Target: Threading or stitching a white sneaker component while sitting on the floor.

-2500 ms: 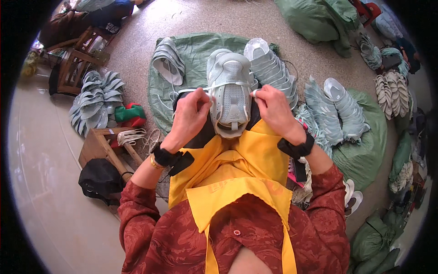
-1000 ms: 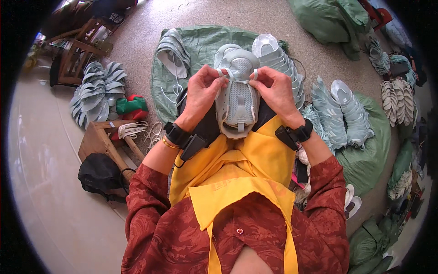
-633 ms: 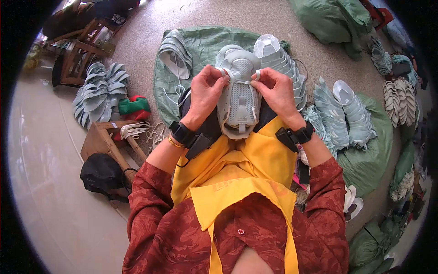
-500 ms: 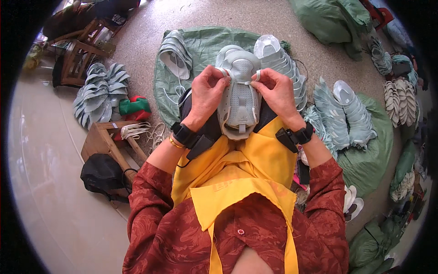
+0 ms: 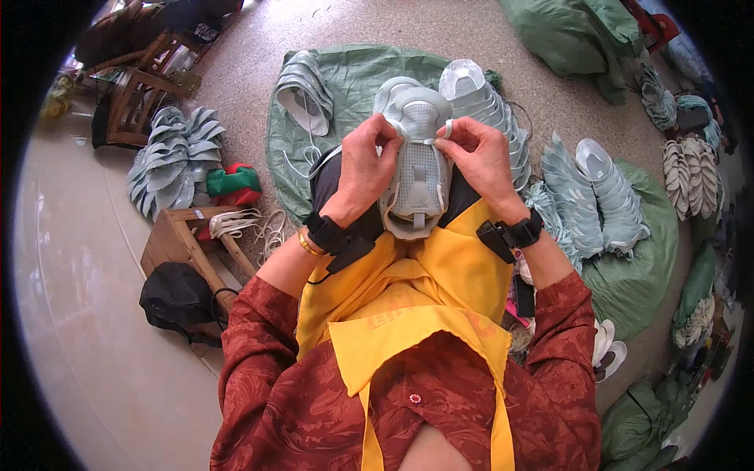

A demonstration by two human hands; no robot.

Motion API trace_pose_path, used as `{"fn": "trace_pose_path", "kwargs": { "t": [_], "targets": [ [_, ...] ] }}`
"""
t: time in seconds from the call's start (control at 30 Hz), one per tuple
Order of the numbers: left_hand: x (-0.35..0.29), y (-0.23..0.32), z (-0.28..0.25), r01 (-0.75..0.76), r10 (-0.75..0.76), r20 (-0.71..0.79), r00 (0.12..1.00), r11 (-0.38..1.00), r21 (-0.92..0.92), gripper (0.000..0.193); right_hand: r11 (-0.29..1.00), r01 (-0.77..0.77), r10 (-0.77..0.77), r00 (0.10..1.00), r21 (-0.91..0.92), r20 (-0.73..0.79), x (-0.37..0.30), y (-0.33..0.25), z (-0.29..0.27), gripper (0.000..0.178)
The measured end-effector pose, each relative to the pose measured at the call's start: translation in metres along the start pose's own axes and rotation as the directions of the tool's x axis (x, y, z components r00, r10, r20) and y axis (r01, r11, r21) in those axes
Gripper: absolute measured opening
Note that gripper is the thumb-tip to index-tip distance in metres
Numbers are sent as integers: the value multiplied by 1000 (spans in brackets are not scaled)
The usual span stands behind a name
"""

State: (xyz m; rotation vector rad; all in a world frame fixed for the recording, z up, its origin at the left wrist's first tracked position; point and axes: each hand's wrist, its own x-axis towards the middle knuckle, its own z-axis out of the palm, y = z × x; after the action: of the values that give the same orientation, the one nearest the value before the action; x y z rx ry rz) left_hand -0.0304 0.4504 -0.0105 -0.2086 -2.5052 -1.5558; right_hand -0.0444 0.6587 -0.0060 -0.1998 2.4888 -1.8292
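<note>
A pale grey-green shoe upper [image 5: 416,177] lies across my lap, its tongue away from me and its heel tab near my apron. My right hand [image 5: 481,157] pinches a light shoelace [image 5: 448,129] at the right eyelet edge; a short loop of it stands above the fingertips. My left hand [image 5: 363,169] is closed at the left eyelet edge, thumb and forefinger together by the other side of the lace. What lies between those left fingertips is mostly hidden. Another upper shows just behind the first.
Nested stacks of uppers stand on a green sheet [image 5: 353,67] ahead and on a green sack [image 5: 656,275] at right. At left are more stacked uppers [image 5: 173,161], a wooden stool [image 5: 177,247] with white laces, and a black bag [image 5: 179,298].
My left hand has shifted slightly right and turned, hiding the lace loop that showed at its fingertips. My right hand stays pinched on the lace, almost in place.
</note>
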Motion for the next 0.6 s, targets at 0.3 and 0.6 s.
{"fn": "trace_pose_path", "kwargs": {
  "t": [0.3,0.6],
  "targets": [
    [3,-3,0,89,-91,-21,996,993,-75,12,999,-26,26,999,47,-20,0,1,-2,11],
    [-1,-4,2,188,-190,-11,982,980,-69,16,998,-26,25,999,56,22,0,15,-1,15]
  ]
}}
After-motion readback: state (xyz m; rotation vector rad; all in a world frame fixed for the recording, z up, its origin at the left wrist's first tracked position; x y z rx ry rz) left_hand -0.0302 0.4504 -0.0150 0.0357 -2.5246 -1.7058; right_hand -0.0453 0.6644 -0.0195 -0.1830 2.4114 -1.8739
